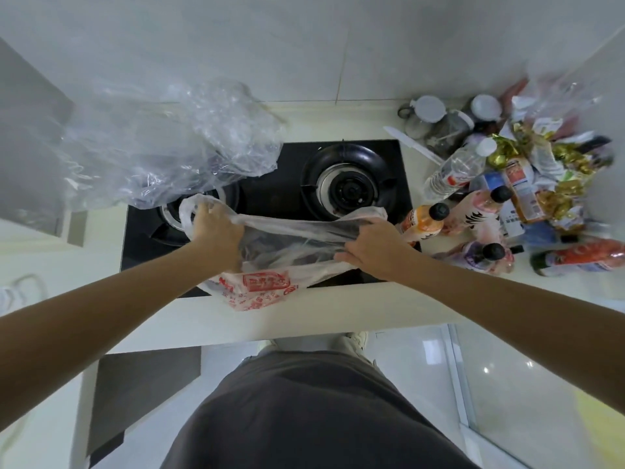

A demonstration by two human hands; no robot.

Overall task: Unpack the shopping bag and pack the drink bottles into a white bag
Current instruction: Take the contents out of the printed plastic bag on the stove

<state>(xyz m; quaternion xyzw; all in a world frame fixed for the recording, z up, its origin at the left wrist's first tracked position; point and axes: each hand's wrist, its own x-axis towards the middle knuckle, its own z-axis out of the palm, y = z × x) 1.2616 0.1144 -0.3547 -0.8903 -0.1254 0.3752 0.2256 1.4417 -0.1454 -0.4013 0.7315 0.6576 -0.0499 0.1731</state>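
Note:
A thin white bag [260, 282] with red print lies over the front of the black gas hob [270, 198]. My left hand [216, 228] grips its left handle and rim, and my right hand [368, 247] grips the right rim, so the mouth is stretched wide between them. To the right on the counter stand several drink bottles: an orange one [422, 223], a pink one [480, 211], a purple one [480, 257], a red one lying flat [581, 260] and a clear water bottle [456, 167]. A crumpled clear shopping bag [169, 147] sits on the hob's back left.
Snack packets and gold wrappers [548, 177] are heaped at the far right beside jars [436, 120] and a white knife [412, 143]. The right burner [348, 184] is uncovered. The counter's front edge [304, 319] runs just below the white bag.

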